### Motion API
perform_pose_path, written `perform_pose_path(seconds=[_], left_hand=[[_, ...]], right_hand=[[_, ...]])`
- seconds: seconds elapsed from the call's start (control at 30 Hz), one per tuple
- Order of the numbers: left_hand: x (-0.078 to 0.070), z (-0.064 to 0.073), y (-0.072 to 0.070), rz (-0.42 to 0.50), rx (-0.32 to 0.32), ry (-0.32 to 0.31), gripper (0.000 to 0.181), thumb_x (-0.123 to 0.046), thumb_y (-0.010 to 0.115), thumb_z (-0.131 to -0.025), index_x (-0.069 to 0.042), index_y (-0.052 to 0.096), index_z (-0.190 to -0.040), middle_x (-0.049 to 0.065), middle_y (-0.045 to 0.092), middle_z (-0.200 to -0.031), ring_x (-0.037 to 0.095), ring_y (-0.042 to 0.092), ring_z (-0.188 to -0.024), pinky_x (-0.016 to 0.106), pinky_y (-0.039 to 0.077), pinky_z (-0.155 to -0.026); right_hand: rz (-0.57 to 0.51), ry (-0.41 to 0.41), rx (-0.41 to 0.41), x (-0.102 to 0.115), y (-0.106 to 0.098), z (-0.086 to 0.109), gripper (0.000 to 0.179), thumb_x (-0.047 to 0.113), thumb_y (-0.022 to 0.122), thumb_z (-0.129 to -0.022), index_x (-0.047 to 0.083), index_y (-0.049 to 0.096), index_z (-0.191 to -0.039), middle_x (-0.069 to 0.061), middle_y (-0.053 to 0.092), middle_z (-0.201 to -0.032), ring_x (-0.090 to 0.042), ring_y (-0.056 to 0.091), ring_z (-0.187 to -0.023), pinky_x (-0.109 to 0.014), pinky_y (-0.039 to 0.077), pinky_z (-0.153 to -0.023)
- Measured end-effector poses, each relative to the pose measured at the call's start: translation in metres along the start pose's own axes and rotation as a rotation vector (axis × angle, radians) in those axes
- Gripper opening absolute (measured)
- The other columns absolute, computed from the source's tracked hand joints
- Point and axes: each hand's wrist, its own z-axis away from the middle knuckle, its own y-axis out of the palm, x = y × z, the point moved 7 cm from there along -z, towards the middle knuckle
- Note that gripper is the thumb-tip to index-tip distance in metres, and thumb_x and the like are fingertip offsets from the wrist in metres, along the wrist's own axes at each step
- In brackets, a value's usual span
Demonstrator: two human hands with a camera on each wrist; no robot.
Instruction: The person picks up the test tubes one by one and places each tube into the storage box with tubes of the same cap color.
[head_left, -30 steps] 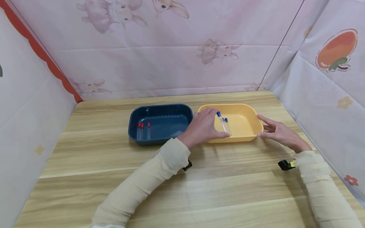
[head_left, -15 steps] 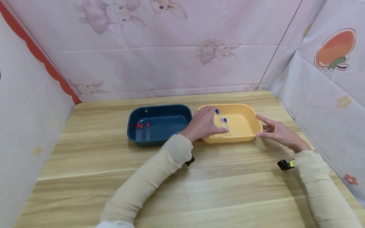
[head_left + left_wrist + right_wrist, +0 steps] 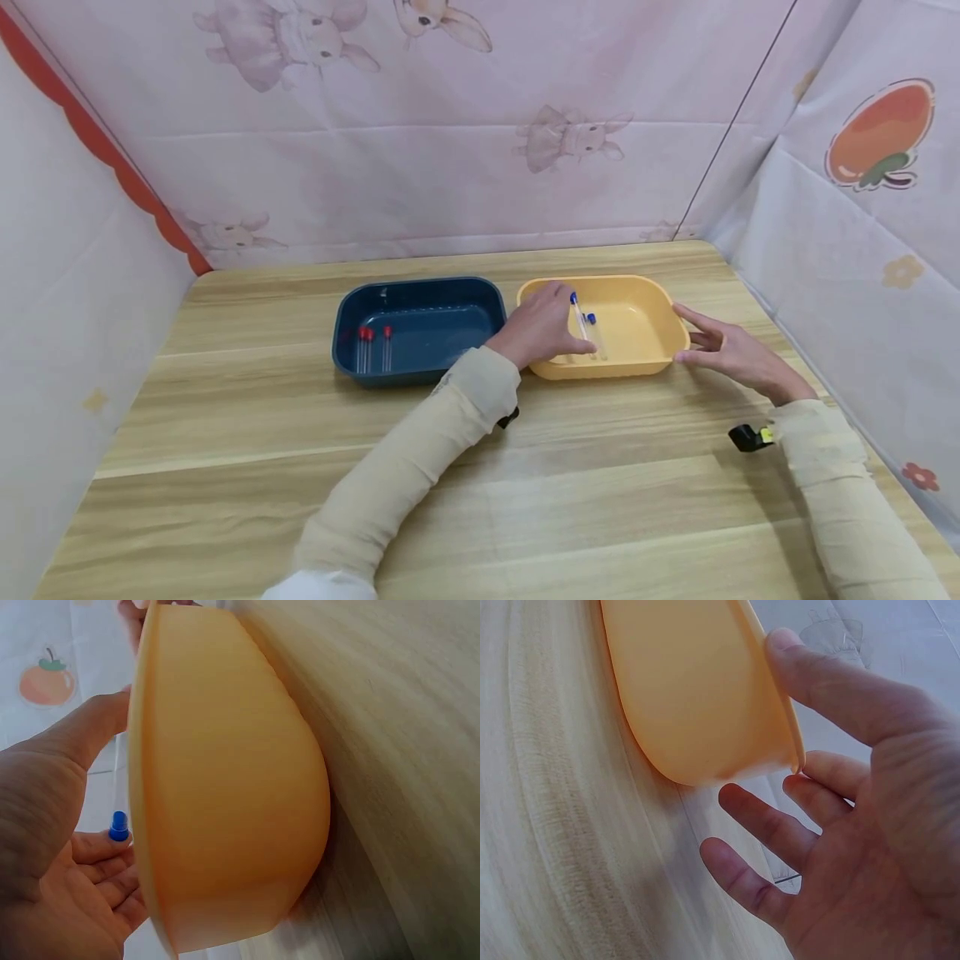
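In the head view my left hand (image 3: pixel 542 325) reaches over the left end of a yellow basin (image 3: pixel 637 367). It pinches a clear test tube (image 3: pixel 582 325) lengthwise between forefinger and thumb. The tube's blue cap (image 3: pixel 118 826) shows at a fingertip in the left wrist view. Beside this tube, inside the basin, is another blue-capped test tube (image 3: pixel 592 319). My right hand (image 3: pixel 738 357) touches the basin's right end, its thumb and forefinger tips at the rim and the other fingers loosely extended, as the right wrist view shows.
A dark blue basin (image 3: pixel 450 372) stands left of the yellow one. Several red-capped test tubes (image 3: pixel 387 346) lie at its left side. Both basins are on a wooden table (image 3: pixel 585 483), with patterned cloth walls (image 3: pixel 420 183) behind and at the sides.
My left hand and the tube have shifted slightly down within the yellow basin, while the left forearm has swung right. My right hand has stayed at the rim.
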Motion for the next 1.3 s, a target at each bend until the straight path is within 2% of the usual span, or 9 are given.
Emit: perform_pose_path(seconds=[0.1, 0.27, 0.4, 0.6, 0.7, 0.83, 0.97, 1.07, 1.3], left_hand=[[0.001, -0.004, 0.007, -0.028, 0.024, -0.006, 0.088, -0.061, 0.073, -0.066, -0.006, 0.046, -0.129, 0.004, 0.046, -0.123, 0.014, 0.047, -0.098, 0.025, 0.043, -0.089], [0.000, -0.009, 0.017, -0.084, 0.057, 0.018, 0.084, -0.062, 0.072, -0.067, -0.004, 0.049, -0.124, 0.005, 0.046, -0.119, 0.013, 0.048, -0.093, 0.025, 0.046, -0.082], [0.000, -0.011, 0.020, -0.071, 0.087, 0.009, 0.081, -0.060, 0.071, -0.069, -0.003, 0.049, -0.123, 0.006, 0.044, -0.119, 0.013, 0.049, -0.091, 0.024, 0.047, -0.079], [0.001, -0.015, 0.024, -0.079, 0.094, 0.002, 0.077, -0.061, 0.072, -0.068, -0.005, 0.051, -0.117, 0.003, 0.045, -0.111, 0.012, 0.047, -0.089, 0.023, 0.046, -0.079], [0.000, -0.017, 0.027, -0.123, 0.102, 0.008, 0.077, -0.064, 0.070, -0.068, -0.006, 0.053, -0.116, 0.002, 0.045, -0.109, 0.012, 0.046, -0.090, 0.025, 0.047, -0.078], [0.000, -0.020, 0.033, -0.224, 0.127, 0.002, 0.078, -0.068, 0.066, -0.069, -0.007, 0.054, -0.117, 0.002, 0.047, -0.106, 0.013, 0.046, -0.092, 0.030, 0.048, -0.077], [0.000, -0.022, 0.040, -0.293, 0.146, -0.017, 0.076, -0.069, 0.064, -0.070, -0.009, 0.057, -0.116, 0.003, 0.048, -0.104, 0.016, 0.045, -0.091, 0.034, 0.048, -0.075], [-0.002, -0.023, 0.041, -0.294, 0.148, -0.033, 0.072, -0.068, 0.065, -0.070, -0.010, 0.058, -0.112, 0.003, 0.047, -0.103, 0.018, 0.043, -0.091, 0.034, 0.047, -0.073], [-0.005, -0.024, 0.042, -0.266, 0.153, -0.062, 0.065, -0.064, 0.068, -0.070, -0.012, 0.058, -0.108, 0.006, 0.047, -0.112, 0.020, 0.042, -0.101, 0.037, 0.044, -0.081]], right_hand=[[0.002, 0.002, -0.001, -0.001, 0.000, 0.000, 0.078, 0.024, 0.066, -0.088, 0.031, 0.019, -0.149, -0.007, 0.036, -0.145, -0.023, 0.042, -0.126, -0.009, 0.037, -0.086], [0.001, 0.001, -0.004, -0.002, -0.001, -0.001, 0.078, 0.024, 0.067, -0.087, 0.030, 0.019, -0.149, -0.004, 0.034, -0.146, -0.022, 0.043, -0.125, -0.009, 0.038, -0.086], [-0.012, -0.012, -0.005, -0.002, -0.001, -0.003, 0.079, 0.022, 0.067, -0.087, 0.028, 0.019, -0.149, -0.007, 0.035, -0.146, -0.025, 0.043, -0.125, -0.010, 0.038, -0.087], [-0.022, -0.016, -0.003, -0.004, -0.001, -0.004, 0.079, 0.021, 0.067, -0.087, 0.028, 0.019, -0.149, -0.007, 0.037, -0.145, -0.024, 0.044, -0.125, -0.010, 0.038, -0.087], [-0.015, -0.011, -0.003, -0.004, -0.003, -0.004, 0.079, 0.021, 0.067, -0.087, 0.028, 0.020, -0.149, -0.004, 0.034, -0.146, -0.023, 0.043, -0.125, -0.010, 0.038, -0.087], [0.000, -0.005, 0.005, -0.004, -0.003, -0.004, 0.079, 0.023, 0.067, -0.087, 0.027, 0.019, -0.149, -0.001, 0.028, -0.149, -0.023, 0.042, -0.126, -0.010, 0.038, -0.087], [0.020, -0.009, 0.003, -0.004, -0.004, -0.003, 0.078, 0.023, 0.067, -0.087, 0.027, 0.020, -0.149, -0.001, 0.025, -0.150, -0.024, 0.042, -0.126, -0.018, 0.039, -0.092], [0.031, -0.018, 0.000, -0.003, -0.005, -0.002, 0.077, 0.022, 0.066, -0.088, 0.026, 0.020, -0.149, -0.002, 0.025, -0.151, -0.026, 0.042, -0.126, -0.022, 0.038, -0.094], [-0.012, -0.022, 0.003, -0.002, -0.006, -0.003, 0.077, 0.021, 0.067, -0.087, 0.027, 0.021, -0.149, 0.000, 0.025, -0.151, -0.025, 0.041, -0.127, -0.011, 0.037, -0.088]])
